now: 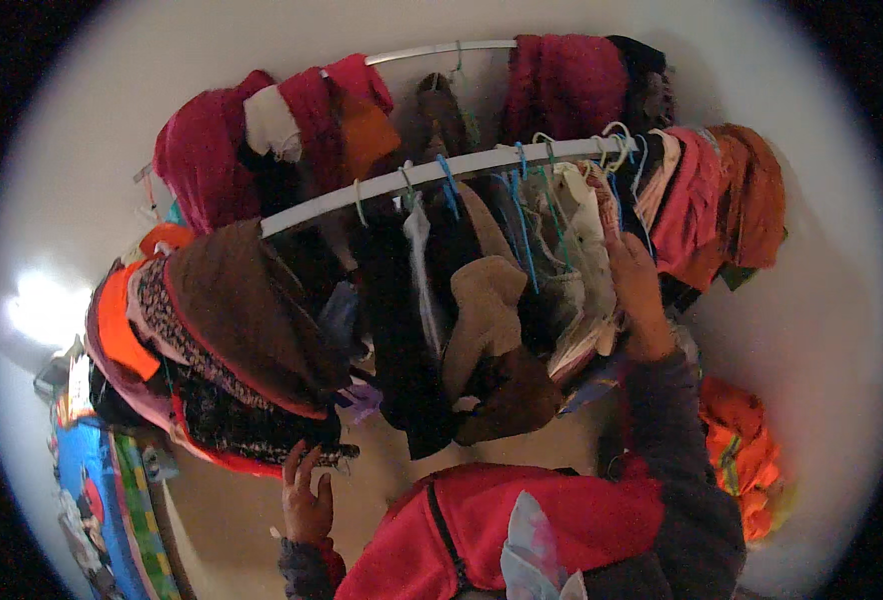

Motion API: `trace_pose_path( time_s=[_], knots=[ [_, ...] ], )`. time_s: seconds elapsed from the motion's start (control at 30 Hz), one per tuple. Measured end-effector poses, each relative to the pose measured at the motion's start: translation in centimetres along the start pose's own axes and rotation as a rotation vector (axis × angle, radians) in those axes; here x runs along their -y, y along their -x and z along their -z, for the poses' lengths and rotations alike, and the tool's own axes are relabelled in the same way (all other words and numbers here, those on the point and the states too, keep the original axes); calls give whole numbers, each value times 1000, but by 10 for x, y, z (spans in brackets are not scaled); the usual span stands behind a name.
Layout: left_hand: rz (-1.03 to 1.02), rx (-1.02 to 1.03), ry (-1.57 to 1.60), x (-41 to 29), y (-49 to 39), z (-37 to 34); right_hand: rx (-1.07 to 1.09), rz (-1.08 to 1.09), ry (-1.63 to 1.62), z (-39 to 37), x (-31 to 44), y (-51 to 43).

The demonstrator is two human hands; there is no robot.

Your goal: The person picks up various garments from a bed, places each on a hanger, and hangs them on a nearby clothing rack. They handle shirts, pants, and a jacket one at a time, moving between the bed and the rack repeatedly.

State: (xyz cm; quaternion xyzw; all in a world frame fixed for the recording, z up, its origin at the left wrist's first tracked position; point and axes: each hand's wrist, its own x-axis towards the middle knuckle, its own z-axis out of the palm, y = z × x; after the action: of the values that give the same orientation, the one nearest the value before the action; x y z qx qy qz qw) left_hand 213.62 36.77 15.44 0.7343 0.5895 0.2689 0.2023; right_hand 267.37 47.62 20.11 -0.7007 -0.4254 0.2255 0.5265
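Observation:
My right hand (636, 289) is raised to the front row of clothes, its fingers curled at the edge of a pale cream garment (588, 232) on a hanger. Its fingertips are partly hidden by the cloth. Low on the left, my left hand (306, 491) has its fingers apart beside the hem of a black patterned garment (254, 405); whether they touch is unclear. Between my hands hang black trousers (396, 322) and a brown and tan garment (486, 322). Blue, green and white hangers hook over the white front rail (456, 162).
Behind is a second rail (441, 49) with dark red cloths (565, 86). A brown cloth (239, 292) drapes over the front rail's left end; pink (685, 202) and rust-coloured cloths (749, 195) cover its right. Orange clothing (741, 457) lies at lower right. A bright light (48, 307) glares at left.

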Motion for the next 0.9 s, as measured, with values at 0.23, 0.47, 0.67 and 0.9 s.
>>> trace_pose_path(
  time_s=[0.23,0.47,0.67,0.9],
  knots=[
    [162,-21,-60,10,54,3,115,388,456,81,38,114],
    [-339,-86,-89,62,96,0,155,363,70,61,58,237],
    [45,109,36,94,250,60,725,314,-236,-48,101,321],
    [510,-189,155,149,453,162,1573,70,-279,-249,189,509]
  ],
)
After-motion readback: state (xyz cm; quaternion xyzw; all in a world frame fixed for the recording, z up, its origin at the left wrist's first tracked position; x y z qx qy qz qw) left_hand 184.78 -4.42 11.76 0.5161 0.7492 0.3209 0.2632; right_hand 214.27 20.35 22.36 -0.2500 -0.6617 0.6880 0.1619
